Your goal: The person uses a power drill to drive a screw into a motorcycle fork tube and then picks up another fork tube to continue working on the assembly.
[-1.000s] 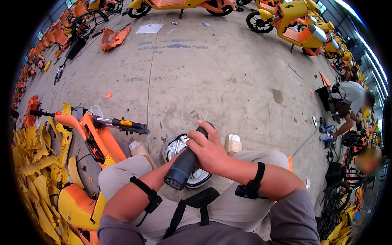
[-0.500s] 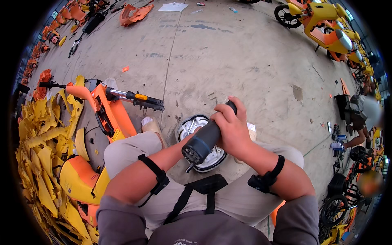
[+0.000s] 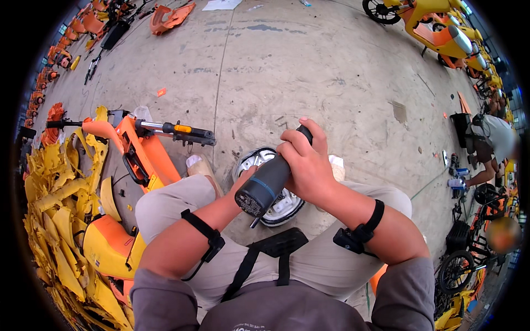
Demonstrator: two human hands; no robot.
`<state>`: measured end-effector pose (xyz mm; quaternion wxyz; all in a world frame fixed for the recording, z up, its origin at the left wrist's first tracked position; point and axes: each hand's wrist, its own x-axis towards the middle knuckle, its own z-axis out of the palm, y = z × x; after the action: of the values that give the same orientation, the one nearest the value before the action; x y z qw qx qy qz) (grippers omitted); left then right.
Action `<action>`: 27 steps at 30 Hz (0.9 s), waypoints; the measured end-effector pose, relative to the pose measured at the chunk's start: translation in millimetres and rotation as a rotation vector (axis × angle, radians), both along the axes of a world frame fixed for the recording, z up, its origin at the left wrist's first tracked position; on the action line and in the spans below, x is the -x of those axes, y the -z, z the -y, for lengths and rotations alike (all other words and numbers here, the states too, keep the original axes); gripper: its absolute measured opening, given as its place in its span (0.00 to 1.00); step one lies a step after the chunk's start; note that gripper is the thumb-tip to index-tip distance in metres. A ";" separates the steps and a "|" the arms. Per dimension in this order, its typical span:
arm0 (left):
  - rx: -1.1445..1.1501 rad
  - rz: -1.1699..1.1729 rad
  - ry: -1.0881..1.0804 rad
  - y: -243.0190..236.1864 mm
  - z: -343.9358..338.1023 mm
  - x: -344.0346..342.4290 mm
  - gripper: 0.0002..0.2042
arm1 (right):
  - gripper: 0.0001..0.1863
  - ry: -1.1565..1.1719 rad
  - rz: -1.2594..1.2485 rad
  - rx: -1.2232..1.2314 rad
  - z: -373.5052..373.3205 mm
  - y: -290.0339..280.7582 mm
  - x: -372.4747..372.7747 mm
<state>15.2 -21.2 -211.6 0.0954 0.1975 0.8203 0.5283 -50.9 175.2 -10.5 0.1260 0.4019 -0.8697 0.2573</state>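
My right hand [image 3: 309, 165] is closed round a black cylindrical power tool [image 3: 265, 187] with a blue band. The tool slants across my lap, its broad labelled end toward me and its slimmer end [image 3: 305, 134] up and away. Beneath it, on the floor between my feet, lies a round silver wheel hub [image 3: 286, 212] with a dark rim, largely covered by the tool and hands. My left hand [image 3: 243, 177] reaches in beside the hub; the tool hides most of its fingers, so what they hold cannot be seen.
An orange scooter frame [image 3: 152, 151] with a fork lies at my left, beside a heap of yellow plastic panels [image 3: 61, 215]. Yellow scooters [image 3: 436, 33] stand at the far right. Nearer on that side, a person [image 3: 488, 138] bends by a loose wheel [image 3: 455, 271] and parts.
The tool and my right hand have shifted slightly left and up in view. More of my left thumb shows beside the tool. The whole scene has shifted a little as the head moved.
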 end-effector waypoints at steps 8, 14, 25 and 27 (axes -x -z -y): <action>-0.210 0.092 -0.209 -15.1 -13.0 -4.2 0.26 | 0.26 -0.047 -0.026 -0.007 7.1 -2.2 -7.3; -0.301 0.120 -0.254 -19.6 -16.2 -1.4 0.24 | 0.26 -0.076 -0.086 -0.012 5.9 0.9 -6.3; 0.209 0.153 0.053 -87.2 -13.7 11.0 0.15 | 0.25 -0.040 -0.102 0.003 -1.7 6.6 -0.2; 0.199 0.116 0.062 -62.2 -7.4 7.5 0.17 | 0.26 -0.036 -0.032 -0.016 -1.5 2.9 -0.5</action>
<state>7.7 -13.8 -149.4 0.1782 0.1815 0.8553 0.4514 -50.3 176.7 -13.4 0.1322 0.4224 -0.8623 0.2458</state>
